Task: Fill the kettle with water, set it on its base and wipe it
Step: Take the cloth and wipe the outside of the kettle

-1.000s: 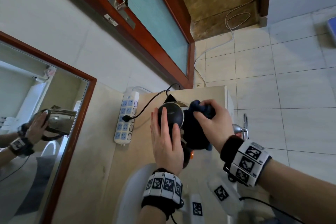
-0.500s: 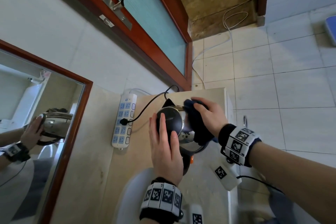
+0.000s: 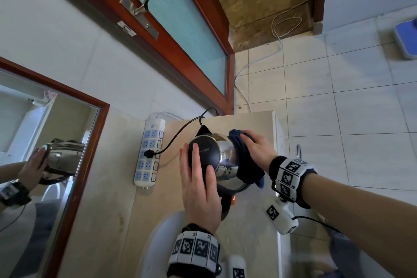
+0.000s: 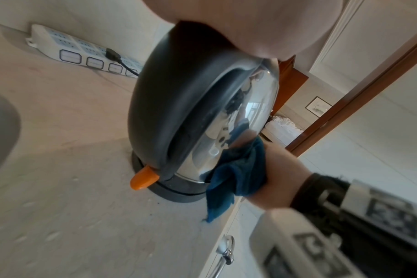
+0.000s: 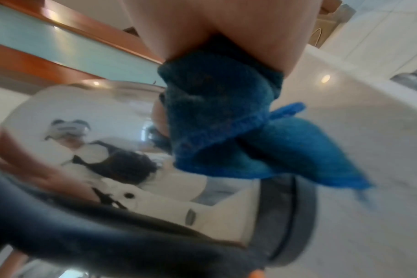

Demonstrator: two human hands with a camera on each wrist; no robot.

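No legible words, brands or numbers; only black-and-white coded squares on left wristband (image 3: 195, 251) and right wristband (image 3: 291, 175).

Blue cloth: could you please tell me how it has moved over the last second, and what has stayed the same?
The right hand has slid the blue cloth outward from the lid, down the right side of the kettle, uncovering shiny steel. The left hand stays flat on the lid, and the kettle stays on its base.

A white power strip (image 3: 149, 140) lies on the beige surface (image 3: 106, 187) along the wall, beside a wood-framed mirror (image 3: 27, 133). The glazed door (image 3: 180, 18) has a metal lever handle (image 3: 144, 4). A white cable (image 3: 279, 42) trails over the tiled floor (image 3: 361, 119).
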